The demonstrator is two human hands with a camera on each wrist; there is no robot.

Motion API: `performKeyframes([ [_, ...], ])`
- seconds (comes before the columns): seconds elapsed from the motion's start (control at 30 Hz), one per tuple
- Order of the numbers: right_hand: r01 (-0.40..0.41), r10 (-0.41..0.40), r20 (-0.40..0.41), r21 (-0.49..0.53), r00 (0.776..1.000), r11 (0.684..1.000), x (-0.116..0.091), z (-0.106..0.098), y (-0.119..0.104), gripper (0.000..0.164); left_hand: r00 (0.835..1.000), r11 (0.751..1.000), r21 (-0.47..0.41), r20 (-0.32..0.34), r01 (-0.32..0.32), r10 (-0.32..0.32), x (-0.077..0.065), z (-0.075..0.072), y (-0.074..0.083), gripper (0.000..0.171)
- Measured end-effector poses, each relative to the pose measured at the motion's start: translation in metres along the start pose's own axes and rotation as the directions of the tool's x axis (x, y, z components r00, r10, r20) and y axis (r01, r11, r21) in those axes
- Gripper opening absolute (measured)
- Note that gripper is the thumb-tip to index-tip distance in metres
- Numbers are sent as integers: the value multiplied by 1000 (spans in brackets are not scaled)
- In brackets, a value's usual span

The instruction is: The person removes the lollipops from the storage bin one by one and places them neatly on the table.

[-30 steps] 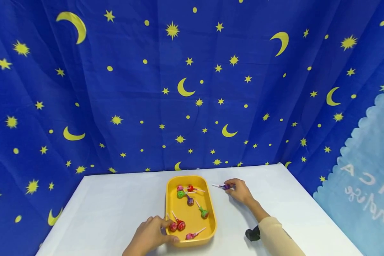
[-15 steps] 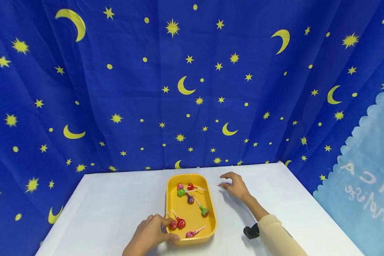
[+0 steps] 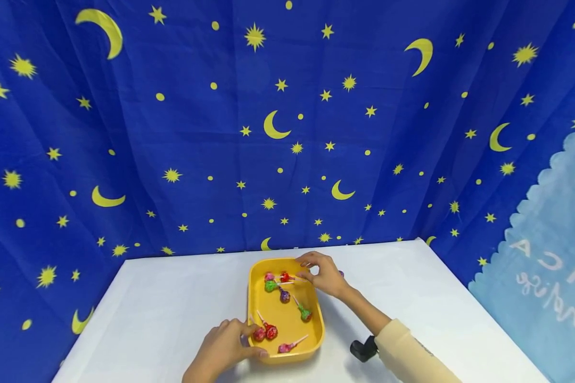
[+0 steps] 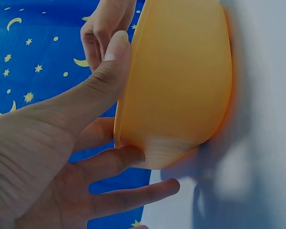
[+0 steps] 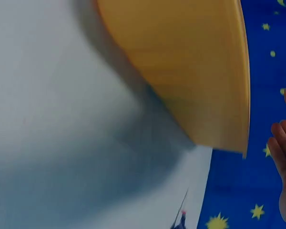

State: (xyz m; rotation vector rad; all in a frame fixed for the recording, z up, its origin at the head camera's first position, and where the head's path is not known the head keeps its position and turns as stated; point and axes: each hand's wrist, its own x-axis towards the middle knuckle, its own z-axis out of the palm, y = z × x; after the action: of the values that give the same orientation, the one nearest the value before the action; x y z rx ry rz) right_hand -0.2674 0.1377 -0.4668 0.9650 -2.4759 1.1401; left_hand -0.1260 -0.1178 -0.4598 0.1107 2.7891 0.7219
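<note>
My left hand (image 3: 222, 348) holds the near left corner of a yellow tray (image 3: 284, 317), its thumb and forefinger at the rim. In the left wrist view, the lower fingers reach along the tray's outer wall. My right hand (image 3: 328, 275) is over the tray's far right rim, its fingers extended and nothing seen between them. Its fingertips are close to the stick of a red lollipop (image 3: 285, 276). A purple lollipop (image 5: 180, 222) lies on the table outside the tray, mostly hidden behind the right hand in the head view.
Several other lollipops lie in the tray, among them a green one (image 3: 305, 314), a purple one (image 3: 285, 296) and a pink one (image 3: 285, 348). A black object (image 3: 363, 349) hangs beneath the right sleeve. A blue curtain (image 3: 191, 133) stands behind the white table (image 3: 172, 303).
My right hand has let go of the purple lollipop on the table and moved left over the tray's rim. The left hand stays on the tray.
</note>
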Motion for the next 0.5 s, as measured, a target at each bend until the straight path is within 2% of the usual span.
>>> performKeyframes([
  [0.23, -4, -6, 121, 75, 993, 997, -2, 11, -19, 24, 1000, 1000, -7, -5, -25, 25, -1, 0, -1, 58],
  [0.37, -16, -4, 228, 85, 974, 996, -4, 18, -32, 25, 999, 999, -14, -11, -51, 51, -2, 0, -2, 59],
  [0.5, -66, 41, 309, 68, 950, 996, -5, 27, -46, 25, 998, 998, -26, -13, -63, 63, -2, 0, -3, 58],
])
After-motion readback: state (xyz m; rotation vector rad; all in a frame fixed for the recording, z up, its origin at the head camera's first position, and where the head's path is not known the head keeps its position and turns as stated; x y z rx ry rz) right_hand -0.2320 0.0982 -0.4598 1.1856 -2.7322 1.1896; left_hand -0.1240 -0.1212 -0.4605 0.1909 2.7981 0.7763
